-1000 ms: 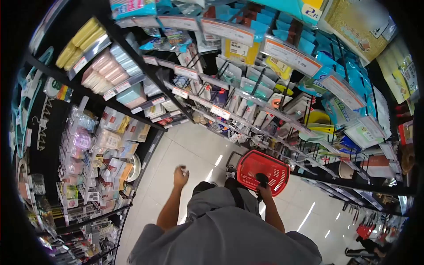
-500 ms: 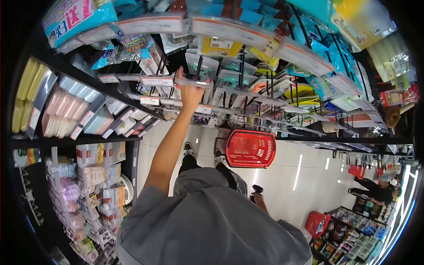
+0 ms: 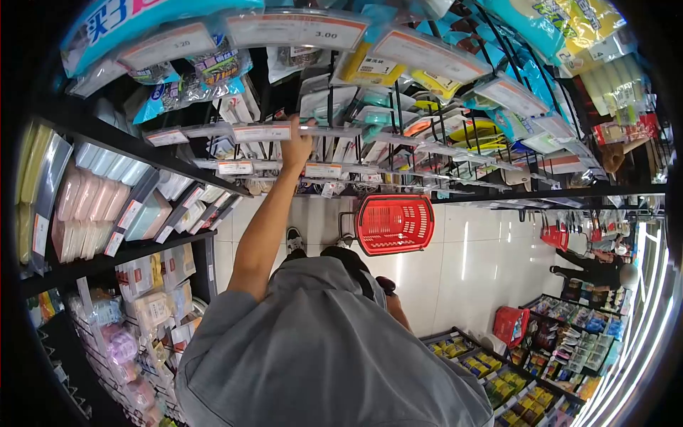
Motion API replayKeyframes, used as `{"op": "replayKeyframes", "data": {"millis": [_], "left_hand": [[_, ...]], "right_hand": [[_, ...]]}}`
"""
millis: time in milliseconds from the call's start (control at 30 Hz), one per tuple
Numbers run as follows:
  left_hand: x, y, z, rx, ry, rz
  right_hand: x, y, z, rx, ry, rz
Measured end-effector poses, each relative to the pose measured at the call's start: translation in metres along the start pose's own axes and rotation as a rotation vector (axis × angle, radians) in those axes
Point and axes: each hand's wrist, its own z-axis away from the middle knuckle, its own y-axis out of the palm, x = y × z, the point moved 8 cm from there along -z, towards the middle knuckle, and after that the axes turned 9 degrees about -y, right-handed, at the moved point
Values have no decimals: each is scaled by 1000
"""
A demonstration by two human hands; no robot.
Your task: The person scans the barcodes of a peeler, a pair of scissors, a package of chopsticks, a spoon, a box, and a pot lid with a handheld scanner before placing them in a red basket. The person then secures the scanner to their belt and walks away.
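My left hand (image 3: 297,146) reaches up to the hanging display, its fingers bent over the price rail (image 3: 341,132) beside a price label (image 3: 262,133). Part of the fingers is hidden there. Behind the rail, packaged goods hang on black hooks, among them teal-coloured packs (image 3: 376,116) and yellow packs (image 3: 370,69). Low by my right side, my right hand (image 3: 393,304) is partly covered by my grey shirt. It holds a dark, round-ended object (image 3: 385,285) whose kind I cannot make out. On the floor before my feet stands a red shopping basket (image 3: 395,224).
A shelf of boxed goods (image 3: 92,185) juts out at the left, with bagged items hanging below. Blue packages (image 3: 163,21) hang overhead. Another red basket (image 3: 511,326) stands by low racks at the lower right. A person (image 3: 594,270) is farther along the aisle.
My left hand stays at the rail, its fingers slightly shifted. My right hand and the dark object have drawn in toward my body. The view has tilted, showing more of the lower-right racks.
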Motion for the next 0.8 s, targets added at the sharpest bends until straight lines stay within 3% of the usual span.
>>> {"op": "replayKeyframes", "data": {"millis": [33,133,267,400,433,467,567,600,667,733,800], "left_hand": [[44,17,2,-38,-9,226],[5,-23,15,-51,66,111],[4,-41,39,50,-44,211],[-22,-61,60,191,-151,296],[-17,-60,66,195,-42,148],[-9,-60,71,200,-56,136],[35,-32,105,590,-585,763],[42,-35,110,587,-611,753],[19,-26,142,1047,-895,1744],[18,-28,145,1230,-734,1983],[11,-40,152,1208,-779,2067]], "right_hand": [[13,-8,8,28,93,64],[41,-19,31,-69,140,-185],[38,-12,31,-112,139,-281],[43,-9,10,-87,-8,-264],[43,-7,1,-87,-27,-292],[42,-4,-12,-15,-63,-349],[93,-17,-14,13,-129,-399],[112,-18,-18,11,-204,-518],[174,-29,-2,53,-288,-507],[218,-30,5,150,-428,-507],[289,-29,43,324,-564,-462]]}}
